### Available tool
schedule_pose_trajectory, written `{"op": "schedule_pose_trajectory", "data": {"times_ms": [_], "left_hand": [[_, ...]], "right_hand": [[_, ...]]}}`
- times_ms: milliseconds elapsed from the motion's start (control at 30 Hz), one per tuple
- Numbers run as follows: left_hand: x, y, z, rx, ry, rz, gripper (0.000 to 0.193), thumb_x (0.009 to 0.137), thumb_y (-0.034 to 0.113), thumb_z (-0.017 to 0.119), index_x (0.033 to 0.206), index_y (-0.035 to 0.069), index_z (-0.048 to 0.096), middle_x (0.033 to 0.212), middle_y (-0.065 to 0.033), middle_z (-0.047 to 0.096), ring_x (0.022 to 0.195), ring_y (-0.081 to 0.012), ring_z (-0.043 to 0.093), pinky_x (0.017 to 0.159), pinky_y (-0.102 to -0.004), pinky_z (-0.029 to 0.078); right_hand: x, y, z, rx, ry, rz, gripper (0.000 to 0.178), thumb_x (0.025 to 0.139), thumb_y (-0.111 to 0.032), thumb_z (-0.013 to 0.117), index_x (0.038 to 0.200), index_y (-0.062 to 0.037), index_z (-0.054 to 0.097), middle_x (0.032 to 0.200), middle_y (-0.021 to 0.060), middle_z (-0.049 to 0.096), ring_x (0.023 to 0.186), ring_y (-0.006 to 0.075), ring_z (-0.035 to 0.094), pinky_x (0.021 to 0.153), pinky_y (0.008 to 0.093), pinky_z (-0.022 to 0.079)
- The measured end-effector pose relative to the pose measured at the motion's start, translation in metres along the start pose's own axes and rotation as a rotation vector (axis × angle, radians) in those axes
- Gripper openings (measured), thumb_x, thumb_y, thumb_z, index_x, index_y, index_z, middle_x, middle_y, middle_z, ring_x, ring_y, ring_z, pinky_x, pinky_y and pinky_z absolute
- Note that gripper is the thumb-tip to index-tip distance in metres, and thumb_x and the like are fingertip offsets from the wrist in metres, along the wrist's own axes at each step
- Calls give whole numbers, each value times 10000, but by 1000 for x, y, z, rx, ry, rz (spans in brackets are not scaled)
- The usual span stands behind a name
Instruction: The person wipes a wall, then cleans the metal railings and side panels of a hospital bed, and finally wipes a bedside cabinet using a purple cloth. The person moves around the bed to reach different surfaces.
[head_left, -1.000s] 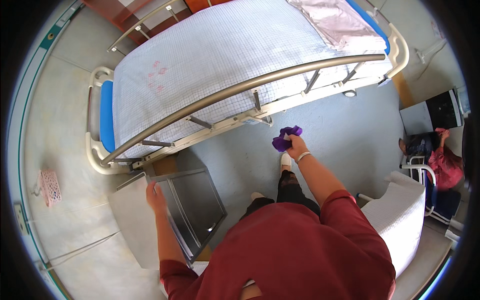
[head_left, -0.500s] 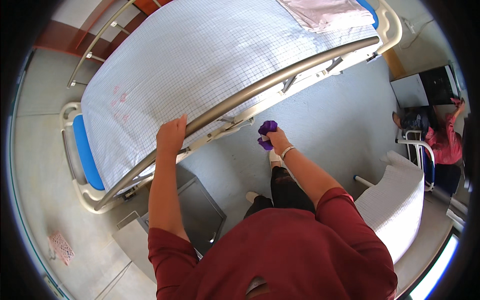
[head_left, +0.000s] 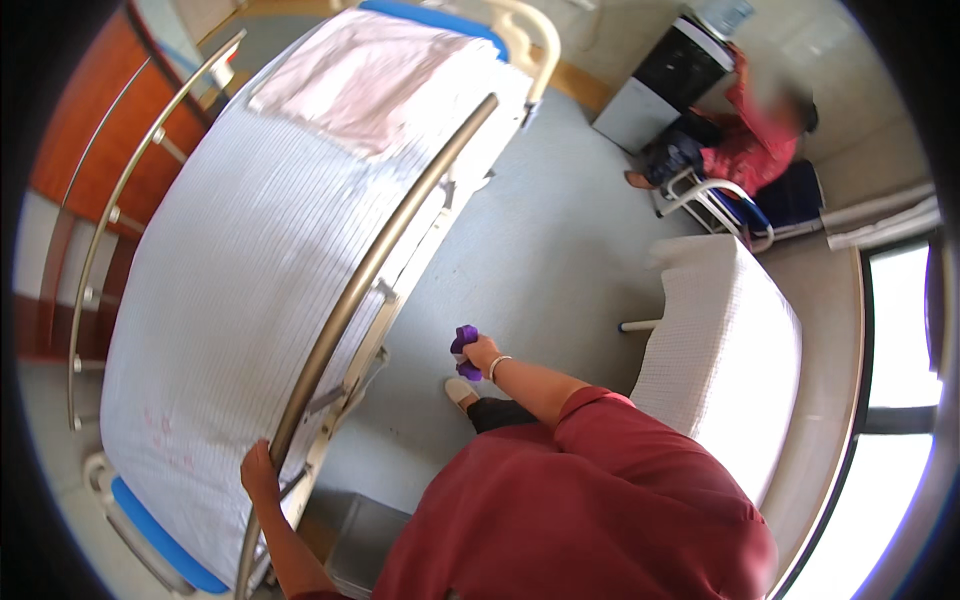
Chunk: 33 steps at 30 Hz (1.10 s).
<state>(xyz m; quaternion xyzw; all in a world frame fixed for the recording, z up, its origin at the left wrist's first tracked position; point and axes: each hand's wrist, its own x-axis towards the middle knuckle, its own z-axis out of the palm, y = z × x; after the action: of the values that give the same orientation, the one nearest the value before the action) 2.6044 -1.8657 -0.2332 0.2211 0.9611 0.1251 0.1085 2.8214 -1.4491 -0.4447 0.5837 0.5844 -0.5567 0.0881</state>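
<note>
My left hand (head_left: 258, 472) is closed around the bronze-coloured side rail (head_left: 365, 270) of a hospital bed, near its foot end. In my right hand (head_left: 483, 354) is a bunched purple cloth (head_left: 465, 337), held over the floor beside the bed. A bracelet circles that wrist. The bed's mattress (head_left: 225, 270) has a pale striped sheet with small red marks near the foot. A folded pinkish cloth (head_left: 365, 85) lies at the head end. How my left fingers wrap the rail is partly hidden.
Another rail (head_left: 100, 240) runs along the bed's far side. A white-covered table or bed (head_left: 730, 350) stands to my right. At the far right, a person in red (head_left: 755, 150) sits on a chair by a water dispenser (head_left: 665, 85). A grey cabinet (head_left: 365, 540) is near my left arm.
My view has turned toward the bed's head and the seated person. My left hand stays on the rail, and my right hand still holds the purple cloth.
</note>
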Motion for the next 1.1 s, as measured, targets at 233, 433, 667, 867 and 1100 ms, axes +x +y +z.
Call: {"op": "schedule_pose_trajectory", "data": {"times_ms": [233,433,667,867,1100], "left_hand": [[2,-8,-1,8,-34,-37,435,897,328,352,884,7,645,793,-206,615,736,-365,580,662,-446,420],[1,10,-11,-47,-31,-65,446,883,344,369,871,-1,652,778,-206,619,738,-358,587,669,-432,420],[4,11,-9,12,-92,-114,459,885,355,362,893,11,666,837,-205,637,790,-366,597,708,-427,433],[6,16,-9,-30,-87,-80,480,884,365,352,885,-2,661,840,-220,631,781,-373,596,700,-436,431],[-2,-42,25,334,41,251,61,802,122,509,788,93,561,668,-135,567,648,-309,587,534,-437,443]], "right_hand": [[-11,-47,-40,-88,-40,-128,327,709,-187,599,1005,-48,608,951,183,635,888,315,615,779,395,485],[-22,-32,-28,-212,-20,-134,338,707,-230,554,1003,-82,624,961,180,637,916,321,609,776,405,489],[-28,-20,-8,-193,-35,-32,340,698,-170,559,1005,-33,615,934,173,644,874,294,631,744,403,517],[-34,-41,-17,-181,39,-92,356,701,-234,563,989,-33,618,980,208,626,919,338,608,786,414,490],[-16,-30,0,-580,-45,-297,309,707,-254,577,926,-46,642,917,180,641,876,356,614,766,411,495]]}}
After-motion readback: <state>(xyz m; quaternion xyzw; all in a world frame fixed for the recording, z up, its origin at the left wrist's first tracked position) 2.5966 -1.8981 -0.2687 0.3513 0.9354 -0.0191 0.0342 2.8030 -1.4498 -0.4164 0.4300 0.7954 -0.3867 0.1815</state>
